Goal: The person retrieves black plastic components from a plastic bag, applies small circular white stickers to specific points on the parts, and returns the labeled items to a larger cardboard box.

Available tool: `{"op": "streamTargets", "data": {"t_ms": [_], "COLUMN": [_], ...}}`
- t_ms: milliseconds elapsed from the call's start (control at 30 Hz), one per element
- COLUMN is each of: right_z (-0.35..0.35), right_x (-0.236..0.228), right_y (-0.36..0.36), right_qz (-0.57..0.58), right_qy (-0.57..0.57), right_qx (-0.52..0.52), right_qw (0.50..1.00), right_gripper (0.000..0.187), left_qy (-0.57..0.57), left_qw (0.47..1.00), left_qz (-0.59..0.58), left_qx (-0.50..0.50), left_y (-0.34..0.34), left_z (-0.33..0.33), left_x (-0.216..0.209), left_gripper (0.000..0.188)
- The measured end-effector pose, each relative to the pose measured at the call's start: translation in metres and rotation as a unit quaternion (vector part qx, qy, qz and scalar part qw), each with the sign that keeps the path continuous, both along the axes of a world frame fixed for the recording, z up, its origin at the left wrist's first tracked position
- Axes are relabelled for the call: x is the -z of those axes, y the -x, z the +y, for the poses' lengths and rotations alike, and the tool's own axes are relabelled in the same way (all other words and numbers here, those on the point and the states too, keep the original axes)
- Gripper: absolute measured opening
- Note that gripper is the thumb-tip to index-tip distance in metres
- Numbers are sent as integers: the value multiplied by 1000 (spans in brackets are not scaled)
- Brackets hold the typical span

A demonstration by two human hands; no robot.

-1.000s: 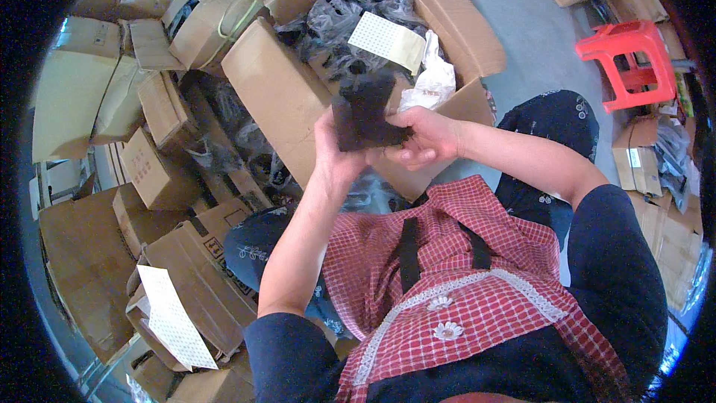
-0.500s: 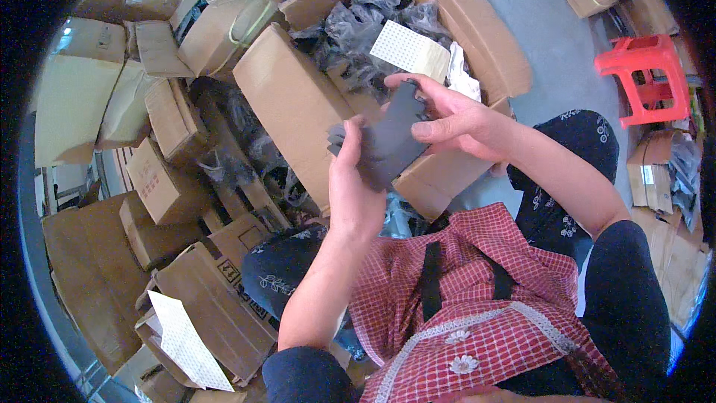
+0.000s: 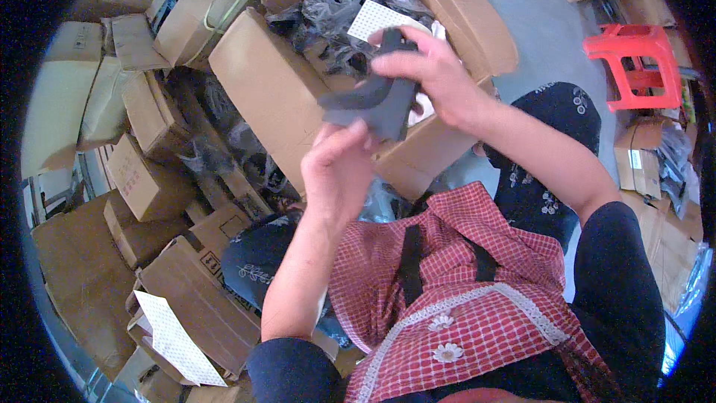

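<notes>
Dark grey piece (image 3: 377, 97) btwn left hand (image 3: 339, 168) & right hand (image 3: 429, 75).

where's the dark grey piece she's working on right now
In the head view the dark grey piece sits upper centre, held between the left hand below and the right hand above, over the big open cardboard box.

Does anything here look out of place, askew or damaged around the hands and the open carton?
Nothing looks damaged or spilled. Both the left hand and the right hand hold a dark grey flat piece over the open carton of black bagged items. Smaller boxes lie stacked haphazardly on the person's left.
</notes>
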State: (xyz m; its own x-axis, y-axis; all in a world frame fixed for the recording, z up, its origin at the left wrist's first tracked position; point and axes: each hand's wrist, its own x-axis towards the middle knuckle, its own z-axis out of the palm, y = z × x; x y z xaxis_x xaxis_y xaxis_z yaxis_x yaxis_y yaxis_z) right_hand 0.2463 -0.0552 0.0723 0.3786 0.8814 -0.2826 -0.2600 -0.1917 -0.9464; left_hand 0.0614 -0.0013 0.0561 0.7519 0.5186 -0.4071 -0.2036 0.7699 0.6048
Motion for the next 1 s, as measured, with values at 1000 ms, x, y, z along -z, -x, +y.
{"op": "streamTargets", "data": {"t_ms": [1000], "right_z": [13], "right_x": [17], "right_y": [0], "right_qz": [93], "right_qy": [-32], "right_qx": [-119], "right_qw": [988], "right_gripper": [65], "left_qy": [4], "left_qw": [990], "left_qz": [134], "left_qx": [-45], "left_y": [-12], "left_z": [13], "left_x": [37], "left_gripper": [29]}}
